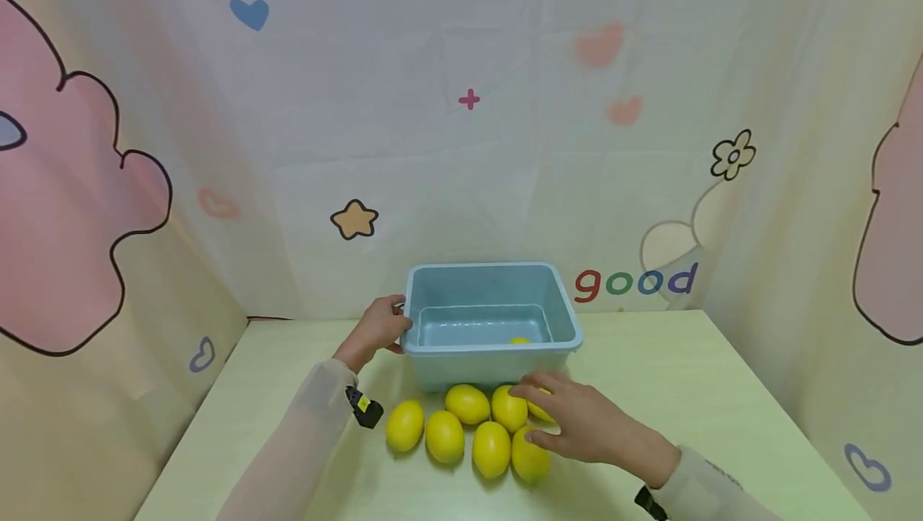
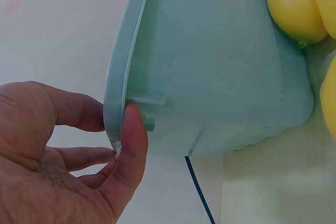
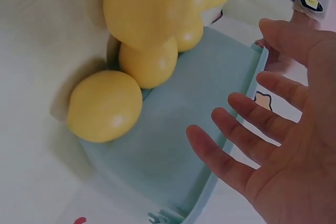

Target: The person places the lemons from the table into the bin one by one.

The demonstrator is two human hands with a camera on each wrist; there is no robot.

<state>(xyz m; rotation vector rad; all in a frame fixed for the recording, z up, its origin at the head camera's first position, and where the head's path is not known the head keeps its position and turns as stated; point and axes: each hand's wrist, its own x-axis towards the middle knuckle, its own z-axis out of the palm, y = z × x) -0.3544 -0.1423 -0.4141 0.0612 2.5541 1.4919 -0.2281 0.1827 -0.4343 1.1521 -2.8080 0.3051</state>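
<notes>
A light blue plastic basin (image 1: 476,367) stands at the back of the table, with one yellow lemon (image 1: 519,340) partly visible inside, behind the front rim. My left hand (image 1: 378,326) grips the basin's left rim; in the left wrist view the thumb and fingers pinch the rim (image 2: 116,77) from both sides. Several lemons (image 1: 445,437) lie in a cluster right in front of the basin. Over the right end of that cluster hovers my right hand (image 1: 587,421), fingers spread and holding nothing. It partly hides the rightmost lemon (image 1: 541,407). In the right wrist view, a lemon (image 3: 105,106) lies beside the basin wall, apart from the fingertips.
The pale wooden table (image 1: 649,369) extends to both sides of the basin. A printed curtain (image 1: 404,128) hangs behind and around it, close at the basin's back. Black wrist straps with small devices (image 1: 364,407) sit on both sleeves.
</notes>
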